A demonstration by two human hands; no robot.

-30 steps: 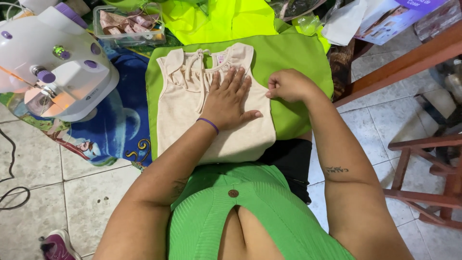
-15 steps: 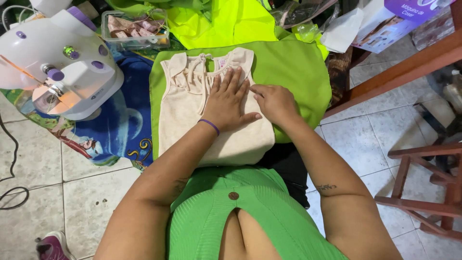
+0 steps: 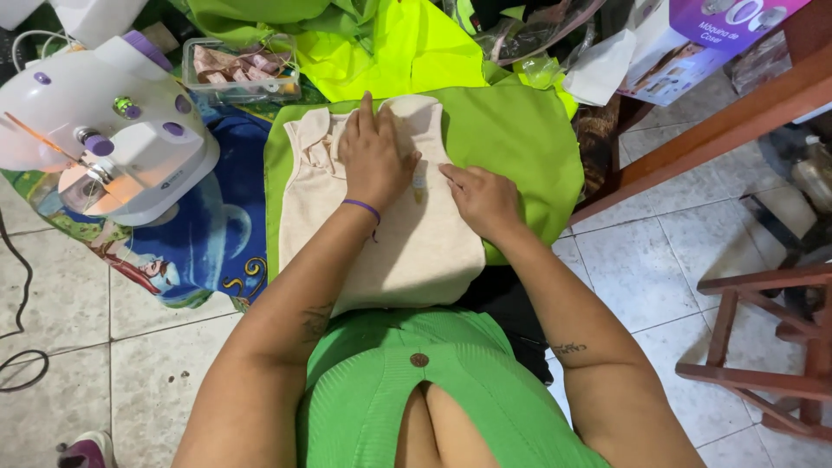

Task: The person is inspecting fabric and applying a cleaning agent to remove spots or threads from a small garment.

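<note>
The right hand (image 3: pixel 482 199) has slid left onto the beige top (image 3: pixel 407 251), which lies on green cloth (image 3: pixel 520 139) right of a small sewing machine (image 3: pixel 104 147), both it and the left hand (image 3: pixel 374 156) pressing flat, fingers open.

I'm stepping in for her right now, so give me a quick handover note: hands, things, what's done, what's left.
Left hand: flat, palm down on the beige top, near its neckline.
Right hand: pressing the top's right edge.
Top lies on green fabric; mini sewing machine sits to the left, unused.
Done: top laid out flat on the fabric.
Left: no cutting or stitching visible yet.
</note>
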